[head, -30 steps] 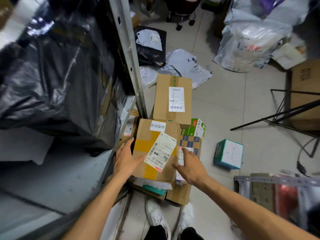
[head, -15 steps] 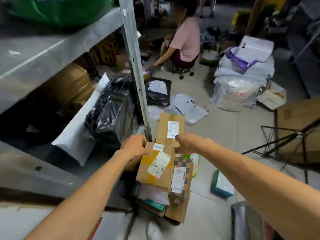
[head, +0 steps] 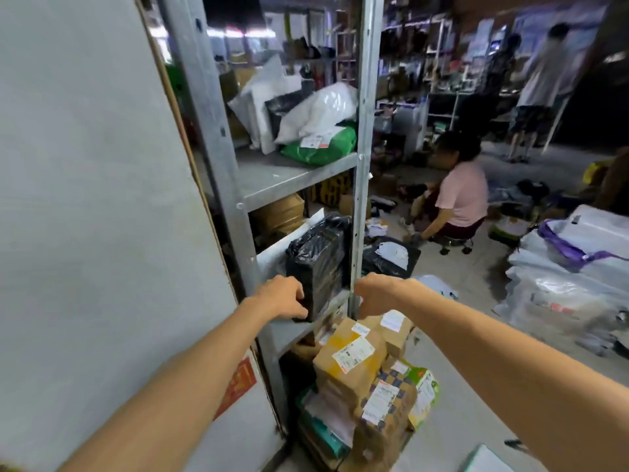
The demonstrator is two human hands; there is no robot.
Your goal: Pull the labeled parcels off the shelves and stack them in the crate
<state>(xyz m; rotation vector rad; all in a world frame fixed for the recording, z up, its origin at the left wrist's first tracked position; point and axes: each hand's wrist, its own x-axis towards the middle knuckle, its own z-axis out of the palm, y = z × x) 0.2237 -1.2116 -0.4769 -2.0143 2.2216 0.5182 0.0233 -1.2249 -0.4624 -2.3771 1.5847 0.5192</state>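
Fingers [head: 298, 290] of the left hand [head: 282, 296] are curled against the near lower corner of a black plastic-wrapped rectangular parcel [head: 318, 264], with the thumb tucked under that corner, so the parcel is gripped at its left side. The right hand [head: 377, 292] is held just beside the parcel's right edge, at the grey perforated metal upright [head: 358, 199] of the shelving; its fingers are bent inward, but whether anything is grasped cannot be told, as their tips are lost against the upright. The black parcel is stood at the front edge of the middle grey metal shelf [head: 299, 330], with a flat white mailer [head: 270, 262] leaned behind it. On the upper grey shelf [head: 272, 178] a green plastic mailer bag with a white label [head: 323, 151] is laid at the front, and white plastic bags [head: 320, 109] are piled on and behind it. Below the hands, on the floor at the foot of the shelving, a stack of brown cardboard boxes with white shipping labels [head: 350, 356] is seen, with a blue-and-tan checked box [head: 384, 408] and a green-and-white carton [head: 423, 391] against its right side. A large pale grey panel [head: 85, 199] is set against the left of the shelving. Further off on the tiled floor a black plastic bag with a white label [head: 391, 257] is laid, a person in a pink shirt [head: 461, 195] is seated on a low stool, and pale plastic sacks [head: 571, 277] are heaped at the right.
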